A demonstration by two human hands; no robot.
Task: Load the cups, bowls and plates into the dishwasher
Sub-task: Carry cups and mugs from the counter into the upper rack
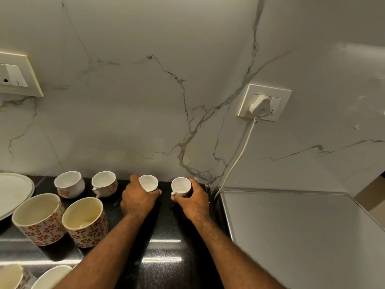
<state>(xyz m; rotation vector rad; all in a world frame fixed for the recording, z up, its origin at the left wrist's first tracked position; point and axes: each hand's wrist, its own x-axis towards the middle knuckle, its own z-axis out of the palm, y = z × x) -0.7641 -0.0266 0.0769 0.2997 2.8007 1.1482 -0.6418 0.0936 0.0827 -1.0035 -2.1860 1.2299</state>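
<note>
Wall: a white marble-look wall with grey veins (145,101) rises behind everything.
Side surface: a flat grey metal-look slab (291,236) lies right of the counter.
Counter: a glossy black speckled stone counter (166,226) bears the crockery.
Plate: a round white plate (12,190) sits at the left edge, partly out of view.
Tall cups: two cream cylindrical cups with red flower print (39,220) (86,223) stand upright, just beside each other, front left.
Wavy cups: two white wavy-rimmed cups (69,184) (104,183) stand upright behind them, near the wall.
Left hand: the left hand (138,200) curls its fingers and thumb round a small plain white cup (148,182) near the wall.
Right hand: the right hand (194,200) grips a second small white cup with a handle (180,185), just beside the first, apart from it.
Plug: a white plug (259,105) sits in a wall socket; its white cord (235,161) drops to the counter's right end.
</note>
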